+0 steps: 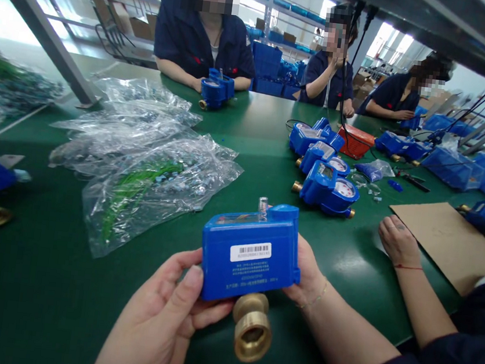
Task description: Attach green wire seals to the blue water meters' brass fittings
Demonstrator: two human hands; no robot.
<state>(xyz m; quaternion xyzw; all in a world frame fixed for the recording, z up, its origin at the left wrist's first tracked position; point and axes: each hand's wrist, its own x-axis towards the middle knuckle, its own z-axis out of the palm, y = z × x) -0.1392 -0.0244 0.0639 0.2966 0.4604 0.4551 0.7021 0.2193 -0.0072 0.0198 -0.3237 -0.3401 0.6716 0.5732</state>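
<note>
A blue water meter (251, 256) with a white barcode label and a brass threaded fitting (252, 326) is held up in front of me, label side toward me. My left hand (161, 313) grips its lower left corner, thumb on the front face. Around its right side curl the fingers of my right hand (308, 277), mostly hidden behind the housing. The meter is lifted above the green table (38, 287).
Crumpled clear plastic bags (148, 165) of small parts lie left of centre. Three blue meters (327, 189) stand in a row beyond, and a cardboard sheet (450, 241) lies right. A co-worker's hand (397, 240) rests on the table near it. Several people sit across the table.
</note>
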